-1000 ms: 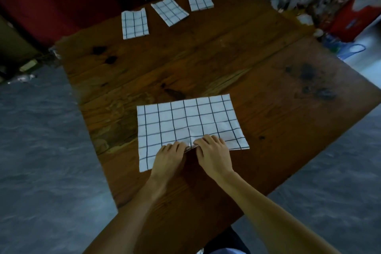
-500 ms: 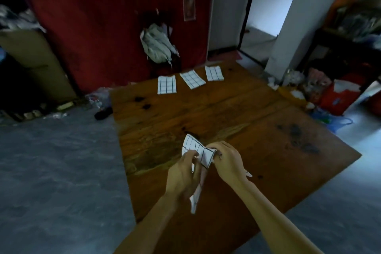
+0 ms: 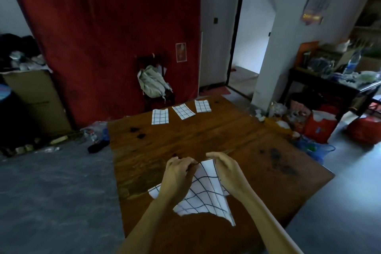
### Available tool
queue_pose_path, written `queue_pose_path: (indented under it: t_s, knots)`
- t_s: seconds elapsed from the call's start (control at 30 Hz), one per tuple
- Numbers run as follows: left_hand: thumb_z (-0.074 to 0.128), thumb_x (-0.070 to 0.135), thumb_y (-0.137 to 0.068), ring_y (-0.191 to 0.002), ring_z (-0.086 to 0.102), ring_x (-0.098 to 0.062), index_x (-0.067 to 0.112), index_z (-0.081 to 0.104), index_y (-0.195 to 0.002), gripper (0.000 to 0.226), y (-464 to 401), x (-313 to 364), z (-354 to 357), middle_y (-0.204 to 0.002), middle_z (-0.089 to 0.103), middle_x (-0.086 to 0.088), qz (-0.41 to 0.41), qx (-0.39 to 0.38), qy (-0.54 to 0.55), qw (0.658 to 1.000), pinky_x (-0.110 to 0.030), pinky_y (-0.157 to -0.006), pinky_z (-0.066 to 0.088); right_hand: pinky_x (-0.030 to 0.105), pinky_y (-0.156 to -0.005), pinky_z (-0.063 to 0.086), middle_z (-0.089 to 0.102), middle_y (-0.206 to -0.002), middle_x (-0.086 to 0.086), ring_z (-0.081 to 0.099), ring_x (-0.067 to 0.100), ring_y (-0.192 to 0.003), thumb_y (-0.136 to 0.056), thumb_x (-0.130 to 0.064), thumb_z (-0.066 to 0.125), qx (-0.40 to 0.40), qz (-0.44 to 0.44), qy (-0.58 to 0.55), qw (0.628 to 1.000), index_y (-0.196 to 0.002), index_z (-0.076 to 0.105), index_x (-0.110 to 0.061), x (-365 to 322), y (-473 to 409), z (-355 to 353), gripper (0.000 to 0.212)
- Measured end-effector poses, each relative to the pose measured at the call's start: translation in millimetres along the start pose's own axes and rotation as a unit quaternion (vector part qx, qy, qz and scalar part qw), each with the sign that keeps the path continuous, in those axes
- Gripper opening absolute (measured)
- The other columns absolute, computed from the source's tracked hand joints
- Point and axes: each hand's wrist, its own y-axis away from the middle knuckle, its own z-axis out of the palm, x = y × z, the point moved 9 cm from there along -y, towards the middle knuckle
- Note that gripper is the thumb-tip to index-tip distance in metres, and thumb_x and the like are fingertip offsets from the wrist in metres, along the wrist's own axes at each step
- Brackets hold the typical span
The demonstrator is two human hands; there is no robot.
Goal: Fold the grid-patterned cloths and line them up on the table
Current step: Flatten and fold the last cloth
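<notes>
A white cloth with a black grid (image 3: 203, 194) hangs in the air over the near part of the wooden table (image 3: 237, 136). My left hand (image 3: 177, 173) pinches its top edge at the left and my right hand (image 3: 224, 168) grips the top edge at the right. The cloth droops below both hands in loose folds. Three folded grid cloths lie in a row at the table's far edge: one at the left (image 3: 160, 116), one in the middle (image 3: 183, 111), one at the right (image 3: 202, 106).
A chair with a pale bundle (image 3: 153, 84) stands behind the table against a red mattress (image 3: 107, 37). Bags and clutter (image 3: 317, 123) crowd the floor right of the table. A cardboard box (image 3: 35, 97) stands at the left.
The cloth was lying flat on the table under both hands; they have lifted it off the table and now hold it up by its top edge. The camera has tilted up.
</notes>
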Motion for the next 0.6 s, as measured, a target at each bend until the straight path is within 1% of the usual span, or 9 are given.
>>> queue_pose_path:
  t_s: [0.07,0.1,0.13,0.2,0.23,0.3,0.37,0.5,0.6]
  knots:
    - [0.051,0.023,-0.096,-0.069,0.044,0.008,0.023,0.062,-0.096,0.011,-5.6,8.7,-2.7,-0.080,0.053,0.017,-0.007,0.009,0.010,1.000,-0.031,-0.086,0.040,0.017,-0.093,0.044,0.059,-0.117,-0.023,0.052,-0.005,-0.114,-0.101,-0.029,0.043,0.008,-0.005,-0.022,1.000,-0.109,0.057,-0.045,0.2,-3.7,-10.8,0.022]
    - [0.051,0.023,-0.096,-0.070,0.046,0.005,0.023,0.062,-0.096,0.011,-9.2,12.5,-2.5,-0.081,0.055,0.016,-0.003,0.014,0.010,1.000,-0.031,-0.083,0.043,0.016,-0.088,0.045,0.061,-0.112,-0.022,0.055,-0.006,-0.107,-0.099,-0.035,0.047,0.011,-0.021,-0.010,1.000,-0.108,0.059,-0.042,-2.5,-5.9,-16.5,0.017]
    - [0.051,0.024,-0.096,-0.071,0.049,0.003,0.024,0.061,-0.095,0.010,-12.8,17.3,-1.9,-0.081,0.057,0.015,0.002,0.019,0.005,1.000,-0.031,-0.080,0.045,0.015,-0.081,0.047,0.064,-0.102,-0.022,0.058,-0.006,-0.097,-0.097,-0.037,0.051,0.012,-0.042,0.001,0.999,-0.105,0.062,-0.037,-6.0,-8.5,-21.6,0.013]
    - [0.051,0.027,-0.096,-0.071,0.050,0.001,0.026,0.060,-0.093,0.010,-20.7,28.2,-0.7,-0.080,0.057,0.016,0.007,0.028,-0.007,1.000,-0.023,-0.074,0.041,0.016,-0.063,0.045,0.062,-0.078,-0.020,0.058,-0.002,-0.071,-0.095,-0.032,0.058,0.021,-0.093,0.003,0.995,-0.092,0.065,-0.025,-15.1,-14.7,-32.7,0.011]
    - [0.051,0.027,-0.096,-0.071,0.051,0.001,0.026,0.061,-0.093,0.010,-24.8,32.8,0.5,-0.080,0.057,0.016,0.007,0.031,-0.011,0.999,-0.019,-0.072,0.039,0.016,-0.059,0.043,0.060,-0.071,-0.017,0.055,0.001,-0.065,-0.095,-0.028,0.059,0.028,-0.111,-0.004,0.993,-0.087,0.065,-0.021,-17.6,-19.6,-39.8,0.012]
    - [0.053,0.025,-0.095,-0.074,0.052,0.003,0.022,0.064,-0.097,0.012,-31.7,40.8,1.1,-0.087,0.062,0.013,-0.002,0.040,-0.029,0.999,-0.011,-0.070,0.037,0.016,-0.057,0.043,0.060,-0.071,-0.013,0.054,0.002,-0.062,-0.095,-0.024,0.059,0.044,-0.125,-0.022,0.991,-0.085,0.066,-0.021,-18.9,-32.5,-58.2,0.012]
    - [0.056,0.020,-0.093,-0.077,0.052,0.006,0.018,0.067,-0.099,0.013,-37.9,40.6,4.8,-0.092,0.064,0.012,-0.024,0.038,-0.046,0.998,-0.006,-0.066,0.039,0.016,-0.053,0.041,0.059,-0.068,-0.010,0.051,0.003,-0.058,-0.095,-0.024,0.059,0.051,-0.138,-0.030,0.989,-0.084,0.066,-0.022,-20.4,-46.0,-80.0,0.013]
    - [0.058,0.017,-0.092,-0.079,0.058,0.001,0.019,0.067,-0.097,0.010,-43.6,27.4,20.1,-0.091,0.062,0.013,-0.088,0.039,-0.064,0.993,-0.009,-0.062,0.043,0.018,-0.051,0.037,0.053,-0.061,-0.003,0.044,0.004,-0.053,-0.095,-0.024,0.058,0.052,-0.159,-0.038,0.985,-0.076,0.063,-0.022,-17.0,-67.6,-118.3,0.020]
    - [0.057,0.018,-0.092,-0.079,0.056,0.000,0.018,0.066,-0.100,0.012,-44.9,22.5,38.2,-0.095,0.062,0.009,-0.135,0.043,-0.073,0.987,-0.010,-0.064,0.044,0.015,-0.050,0.037,0.055,-0.059,-0.011,0.047,0.002,-0.053,-0.094,-0.026,0.060,0.064,-0.161,-0.030,0.984,-0.075,0.062,-0.029,-10.4,-81.2,-140.7,0.020]
